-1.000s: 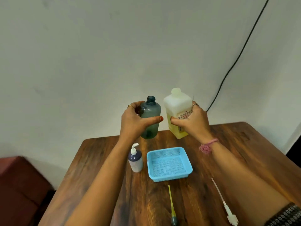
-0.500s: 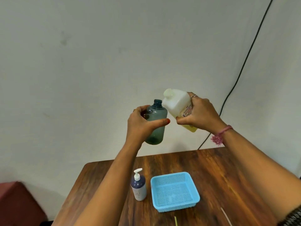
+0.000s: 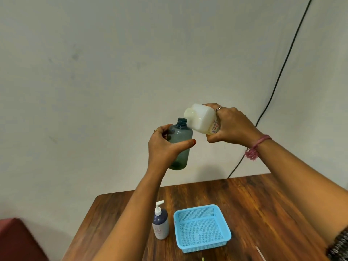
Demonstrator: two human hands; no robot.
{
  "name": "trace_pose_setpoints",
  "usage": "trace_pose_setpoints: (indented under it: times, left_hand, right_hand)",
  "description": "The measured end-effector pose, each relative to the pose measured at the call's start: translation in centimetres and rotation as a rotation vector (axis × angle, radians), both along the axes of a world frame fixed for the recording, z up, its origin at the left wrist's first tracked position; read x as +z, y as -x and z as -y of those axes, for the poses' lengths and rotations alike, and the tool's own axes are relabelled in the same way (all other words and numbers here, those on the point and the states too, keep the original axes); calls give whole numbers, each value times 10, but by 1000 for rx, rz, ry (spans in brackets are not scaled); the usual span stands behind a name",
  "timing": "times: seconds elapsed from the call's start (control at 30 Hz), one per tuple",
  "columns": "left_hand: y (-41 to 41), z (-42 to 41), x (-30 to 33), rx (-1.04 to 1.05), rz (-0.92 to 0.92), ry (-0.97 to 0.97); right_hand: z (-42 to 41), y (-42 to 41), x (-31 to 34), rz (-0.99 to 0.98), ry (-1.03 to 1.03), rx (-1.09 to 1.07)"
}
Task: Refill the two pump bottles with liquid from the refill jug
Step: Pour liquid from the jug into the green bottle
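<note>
While your left hand (image 3: 163, 146) grips open-necked smoky teal plastic bottle (image 3: 179, 146) upright above wooden table (image 3: 263, 204), your right hand (image 3: 232, 127) clasps white squarish refill jug (image 3: 202, 119), tipped spout-first toward neck for pouring; nothing flowing visibly yet

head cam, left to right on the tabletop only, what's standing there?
Small pump bottle → blue mesh basket, both on the wooden table. The teal bottle and refill jug are held in the air above, not on it.
</note>
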State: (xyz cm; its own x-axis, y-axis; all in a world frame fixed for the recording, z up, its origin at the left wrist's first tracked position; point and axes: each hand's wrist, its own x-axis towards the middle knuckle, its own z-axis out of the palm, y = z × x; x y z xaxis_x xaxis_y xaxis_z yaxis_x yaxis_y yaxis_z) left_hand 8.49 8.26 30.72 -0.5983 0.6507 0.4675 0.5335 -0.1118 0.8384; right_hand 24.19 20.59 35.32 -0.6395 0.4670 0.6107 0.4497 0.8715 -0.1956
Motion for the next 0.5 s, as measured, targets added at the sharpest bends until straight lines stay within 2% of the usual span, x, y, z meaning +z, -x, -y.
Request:
trace_pose_setpoints:
  times: [0.5]
  left_hand:
    - [4, 8, 4, -23, 25, -22]
  right_hand:
    - [6, 2, 14, 74, -88, -69]
